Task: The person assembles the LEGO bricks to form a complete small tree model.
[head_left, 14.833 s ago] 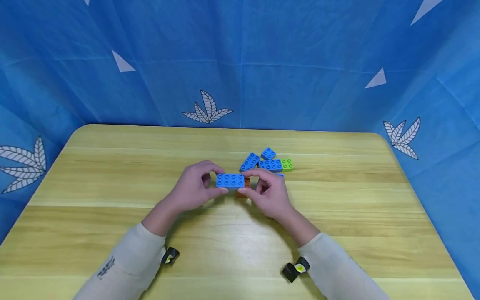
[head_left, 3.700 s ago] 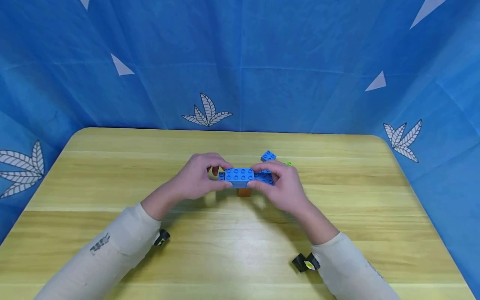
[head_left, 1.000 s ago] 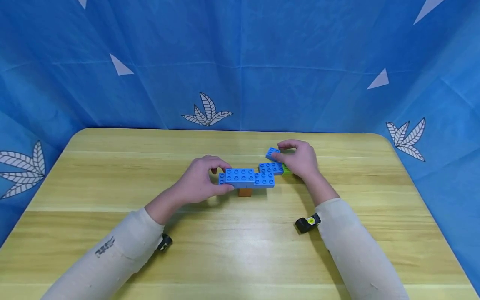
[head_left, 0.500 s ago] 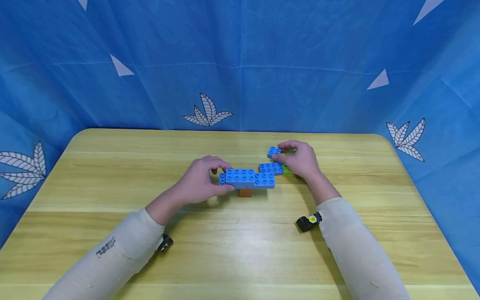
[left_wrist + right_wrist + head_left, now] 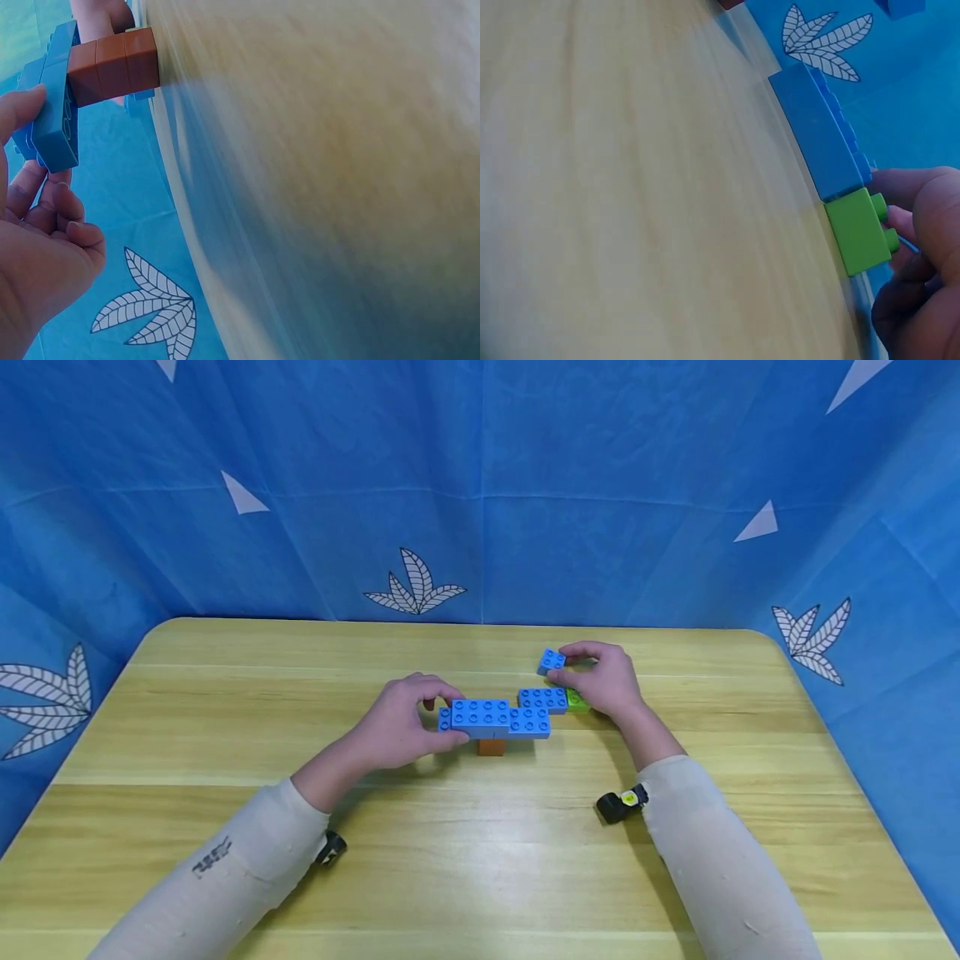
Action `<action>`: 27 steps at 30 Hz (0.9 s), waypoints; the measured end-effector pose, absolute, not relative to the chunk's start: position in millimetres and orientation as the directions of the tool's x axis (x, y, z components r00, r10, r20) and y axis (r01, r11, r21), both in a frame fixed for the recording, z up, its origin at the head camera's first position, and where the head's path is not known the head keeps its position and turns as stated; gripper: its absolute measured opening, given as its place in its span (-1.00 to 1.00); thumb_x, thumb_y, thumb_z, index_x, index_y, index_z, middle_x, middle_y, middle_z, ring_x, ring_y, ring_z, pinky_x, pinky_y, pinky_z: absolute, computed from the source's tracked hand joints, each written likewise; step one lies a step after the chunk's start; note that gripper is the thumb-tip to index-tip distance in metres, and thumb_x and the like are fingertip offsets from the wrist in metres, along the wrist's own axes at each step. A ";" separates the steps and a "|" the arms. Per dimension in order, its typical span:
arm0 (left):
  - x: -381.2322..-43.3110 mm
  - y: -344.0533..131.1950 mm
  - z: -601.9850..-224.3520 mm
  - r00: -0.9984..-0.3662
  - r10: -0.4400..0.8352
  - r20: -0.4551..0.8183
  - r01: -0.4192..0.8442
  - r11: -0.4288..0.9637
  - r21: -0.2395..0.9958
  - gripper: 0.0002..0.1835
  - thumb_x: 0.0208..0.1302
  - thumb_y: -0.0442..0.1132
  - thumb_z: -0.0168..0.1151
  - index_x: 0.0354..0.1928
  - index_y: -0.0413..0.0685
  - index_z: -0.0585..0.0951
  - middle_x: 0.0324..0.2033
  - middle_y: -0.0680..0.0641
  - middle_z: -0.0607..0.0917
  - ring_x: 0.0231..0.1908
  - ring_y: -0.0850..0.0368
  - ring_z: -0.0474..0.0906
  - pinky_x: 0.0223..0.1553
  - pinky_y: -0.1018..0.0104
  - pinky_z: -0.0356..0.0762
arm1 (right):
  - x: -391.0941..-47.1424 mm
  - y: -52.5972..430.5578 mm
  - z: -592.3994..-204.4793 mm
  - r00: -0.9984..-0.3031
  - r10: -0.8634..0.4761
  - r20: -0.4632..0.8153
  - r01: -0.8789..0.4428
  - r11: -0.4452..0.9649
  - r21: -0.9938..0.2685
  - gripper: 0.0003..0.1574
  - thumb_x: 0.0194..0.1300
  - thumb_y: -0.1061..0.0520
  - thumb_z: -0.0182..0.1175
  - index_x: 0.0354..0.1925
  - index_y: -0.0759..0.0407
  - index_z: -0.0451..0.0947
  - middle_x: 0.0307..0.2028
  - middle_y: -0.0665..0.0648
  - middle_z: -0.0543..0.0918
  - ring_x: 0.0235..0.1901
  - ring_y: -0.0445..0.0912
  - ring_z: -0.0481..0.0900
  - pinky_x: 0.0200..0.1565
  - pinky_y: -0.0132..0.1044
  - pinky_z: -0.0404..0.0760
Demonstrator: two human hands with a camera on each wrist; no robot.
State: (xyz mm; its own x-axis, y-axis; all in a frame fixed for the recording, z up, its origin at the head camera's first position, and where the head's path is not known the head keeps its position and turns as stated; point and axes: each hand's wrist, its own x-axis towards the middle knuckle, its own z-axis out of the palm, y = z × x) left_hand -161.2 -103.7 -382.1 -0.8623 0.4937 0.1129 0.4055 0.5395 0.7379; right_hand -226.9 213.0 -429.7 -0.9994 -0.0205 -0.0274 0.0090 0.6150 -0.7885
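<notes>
My left hand (image 5: 405,722) grips the left end of a toy-brick structure, thumb in front and fingers behind. Its upper blue brick (image 5: 480,713) sits across a lower blue layer (image 5: 529,721) that sticks out on both sides. Underneath, the left wrist view shows a column of stacked orange bricks (image 5: 112,66) standing on the table. Farther back, my right hand (image 5: 606,681) pinches a small square blue brick (image 5: 551,661) between thumb and fingers. In the right wrist view that small brick is mostly hidden behind the fingers.
Between the structure and my right hand lie a long blue brick (image 5: 542,698) and a green brick (image 5: 576,700), end to end on the wooden table (image 5: 480,860). Behind the table's far edge hangs a blue patterned cloth (image 5: 600,527).
Since 3.7 s ago my right hand has left the structure and taken the small blue brick, which has turned and shifted slightly right. My left hand keeps its grip on the structure.
</notes>
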 end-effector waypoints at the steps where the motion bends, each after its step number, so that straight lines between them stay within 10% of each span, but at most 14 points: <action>1: -161.2 -103.6 -382.1 -0.862 0.494 0.113 0.405 0.539 0.738 -0.59 0.05 -0.13 0.57 -0.03 -0.01 0.72 -0.21 0.13 0.65 -0.25 0.06 0.40 -0.32 0.14 0.37 | -225.2 213.4 -428.7 -1.000 -0.019 -0.024 0.008 0.605 -0.796 -0.48 0.18 -0.03 0.48 0.06 0.14 0.67 -0.05 0.13 0.69 0.11 0.07 0.50 0.13 0.03 0.41; 10: -160.9 -103.7 -380.8 -0.862 0.494 0.115 0.407 0.537 0.739 -0.57 0.04 -0.12 0.58 -0.01 -0.01 0.72 -0.20 0.12 0.65 -0.24 0.06 0.40 -0.31 0.13 0.37 | -203.5 211.9 -413.1 -0.999 -0.027 0.040 -0.049 0.547 -0.836 -0.49 0.19 -0.07 0.48 0.05 0.10 0.67 0.02 0.05 0.63 0.10 0.03 0.43 0.05 -0.05 0.41; 13: -161.0 -104.2 -381.6 -0.862 0.494 0.116 0.407 0.536 0.739 -0.56 0.04 -0.12 0.58 0.00 -0.02 0.72 -0.19 0.11 0.65 -0.24 0.05 0.40 -0.31 0.13 0.36 | -193.1 210.1 -406.8 -0.996 -0.048 0.073 -0.087 0.521 -0.849 -0.52 0.19 -0.07 0.47 0.03 0.08 0.68 -0.02 0.02 0.65 -0.24 0.01 0.46 -0.23 -0.18 0.41; 18: -161.3 -104.2 -383.6 -0.865 0.488 0.118 0.406 0.542 0.736 -0.55 0.04 -0.12 0.58 0.00 -0.01 0.72 -0.19 0.12 0.65 -0.24 0.06 0.41 -0.31 0.14 0.36 | -176.1 206.8 -396.6 -0.988 -0.099 0.121 -0.153 0.453 -0.878 -0.58 0.19 -0.03 0.48 0.00 0.05 0.69 -0.36 0.08 0.60 -0.72 -0.02 0.11 -0.64 -0.21 0.17; 27: -162.7 -103.4 -386.3 -0.869 0.480 0.117 0.394 0.529 0.752 -0.57 0.03 -0.15 0.59 -0.01 0.00 0.72 -0.21 0.10 0.64 -0.25 0.06 0.40 -0.32 0.14 0.35 | -148.4 193.3 -373.7 -0.969 -0.193 0.155 -0.214 0.339 -0.916 -0.64 0.16 0.31 0.45 -0.04 0.27 0.68 -0.73 0.12 0.15 -0.72 -0.07 0.03 -0.67 -0.29 0.05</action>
State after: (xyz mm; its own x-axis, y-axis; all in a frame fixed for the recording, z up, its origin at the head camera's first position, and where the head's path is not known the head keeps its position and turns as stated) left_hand -162.7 -103.4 -386.3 -0.8693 0.4802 0.1174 0.3935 0.5286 0.7521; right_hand -148.4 193.3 -373.7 -0.9690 -0.1927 0.1548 -0.2137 0.3387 -0.9163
